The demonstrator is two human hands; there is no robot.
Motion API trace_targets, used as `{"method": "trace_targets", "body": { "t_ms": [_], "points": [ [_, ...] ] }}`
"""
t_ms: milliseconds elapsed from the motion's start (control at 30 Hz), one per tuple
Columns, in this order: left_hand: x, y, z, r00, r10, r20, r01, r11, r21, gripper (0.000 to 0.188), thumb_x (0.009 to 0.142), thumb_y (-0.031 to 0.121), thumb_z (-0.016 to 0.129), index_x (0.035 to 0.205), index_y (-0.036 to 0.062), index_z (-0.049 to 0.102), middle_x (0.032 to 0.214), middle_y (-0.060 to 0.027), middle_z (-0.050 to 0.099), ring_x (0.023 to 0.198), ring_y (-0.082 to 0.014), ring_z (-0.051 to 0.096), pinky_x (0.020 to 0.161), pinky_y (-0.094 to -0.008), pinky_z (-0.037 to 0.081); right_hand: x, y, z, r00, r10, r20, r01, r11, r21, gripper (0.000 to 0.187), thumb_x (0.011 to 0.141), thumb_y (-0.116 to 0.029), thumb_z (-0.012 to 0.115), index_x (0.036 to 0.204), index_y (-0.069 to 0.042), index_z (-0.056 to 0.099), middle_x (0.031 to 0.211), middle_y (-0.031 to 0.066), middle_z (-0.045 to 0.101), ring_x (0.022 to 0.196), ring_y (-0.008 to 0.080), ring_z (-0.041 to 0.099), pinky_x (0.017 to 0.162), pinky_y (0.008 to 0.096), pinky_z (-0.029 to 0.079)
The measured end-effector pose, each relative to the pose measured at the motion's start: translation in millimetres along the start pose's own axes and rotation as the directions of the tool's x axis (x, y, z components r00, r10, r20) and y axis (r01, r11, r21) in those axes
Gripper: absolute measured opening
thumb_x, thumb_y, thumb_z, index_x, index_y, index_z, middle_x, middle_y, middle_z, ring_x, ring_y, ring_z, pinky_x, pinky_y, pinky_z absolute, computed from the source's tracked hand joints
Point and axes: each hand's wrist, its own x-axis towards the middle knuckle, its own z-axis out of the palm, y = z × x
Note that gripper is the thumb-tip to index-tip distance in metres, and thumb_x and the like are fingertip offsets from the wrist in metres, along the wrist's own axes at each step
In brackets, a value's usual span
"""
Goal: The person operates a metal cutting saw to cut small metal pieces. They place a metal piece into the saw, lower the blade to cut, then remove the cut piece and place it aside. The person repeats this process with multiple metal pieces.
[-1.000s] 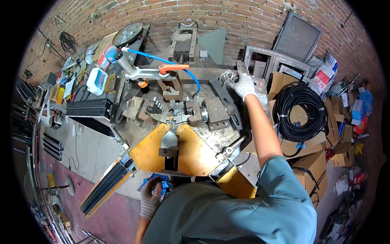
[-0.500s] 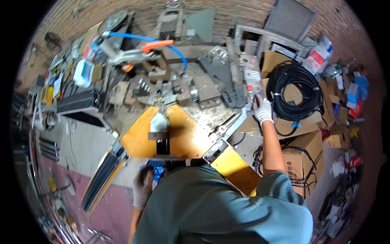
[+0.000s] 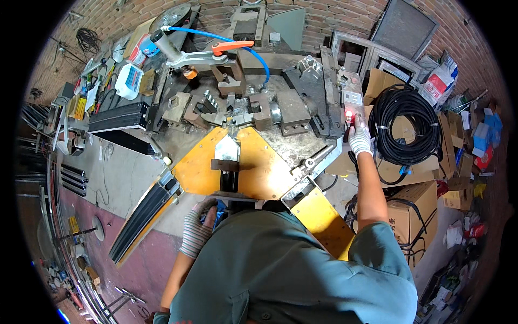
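Button (image 3: 349, 114), red and lit, lies just at the front of the right hand (image 3: 359, 135), the nearer one; its grey box (image 3: 353, 89) runs lengthwise away from this hand. The right hand is open, its fingers stretched forward; whether it presses, I cannot tell. The left hand (image 3: 197, 229), in striped knitted glove (image 3: 191, 238), curls loosely beside crumpled blue material (image 3: 220, 212); its grip is not clear. Between and beyond the hands are smooth yellow plates (image 3: 199, 173) and rough, dark metal blocks (image 3: 293, 109)
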Motion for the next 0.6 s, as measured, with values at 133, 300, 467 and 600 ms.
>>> {"method": "trace_targets", "body": {
  "t_ms": [133, 300, 467, 600],
  "points": [
    [-6, -12, -1, 0.998, -0.05, -0.04, 0.048, 0.998, -0.048, 0.023, 0.099, 0.009, 0.064, 0.119, -0.0012, 0.069, 0.109, -0.0139, 0.072, 0.102, -0.0215, 0.068, 0.093, -0.0338, 0.053, 2, -12, 14, 0.989, 0.127, -0.077, -0.127, 0.992, -0.001, 0.062, 0.091, -0.019, 0.059, 0.15, -0.006, 0.046, 0.148, 0.0216, 0.05, 0.13, 0.0421, 0.052, 0.11, 0.0492, 0.043],
    [-23, -15, -11, 0.986, -0.138, -0.098, 0.129, 0.988, -0.089, 0.023, 0.1, 0.008, 0.064, 0.121, -0.0016, 0.066, 0.111, -0.0121, 0.072, 0.103, -0.019, 0.066, 0.094, -0.0334, 0.052, 21, -7, 12, 0.962, 0.271, 0.036, -0.271, 0.962, -0.004, 0.058, 0.093, -0.022, 0.056, 0.15, -0.012, 0.049, 0.145, 0.0204, 0.051, 0.129, 0.041, 0.052, 0.11, 0.047, 0.042],
    [-38, -70, -10, 0.974, -0.167, -0.15, 0.134, 0.969, -0.206, 0.027, 0.101, 0.014, 0.066, 0.123, -0.0001, 0.066, 0.115, -0.0119, 0.071, 0.107, -0.0199, 0.066, 0.094, -0.0346, 0.052, 73, 29, 7, 0.887, 0.418, 0.194, -0.457, 0.853, 0.251, 0.046, 0.098, -0.031, 0.052, 0.138, -0.01, 0.064, 0.125, 0.0231, 0.069, 0.117, 0.0367, 0.065, 0.103, 0.0386, 0.048],
    [-36, -76, -1, 0.961, -0.211, -0.177, 0.147, 0.937, -0.317, 0.028, 0.1, 0.017, 0.067, 0.123, 0.0004, 0.067, 0.116, -0.0113, 0.072, 0.107, -0.0186, 0.066, 0.095, -0.0344, 0.052, 104, 65, 14, 0.879, 0.338, 0.336, -0.404, 0.903, 0.147, 0.044, 0.098, -0.038, 0.057, 0.13, -0.01, 0.069, 0.118, 0.0205, 0.072, 0.113, 0.0339, 0.068, 0.099, 0.036, 0.049]
  ]
}}
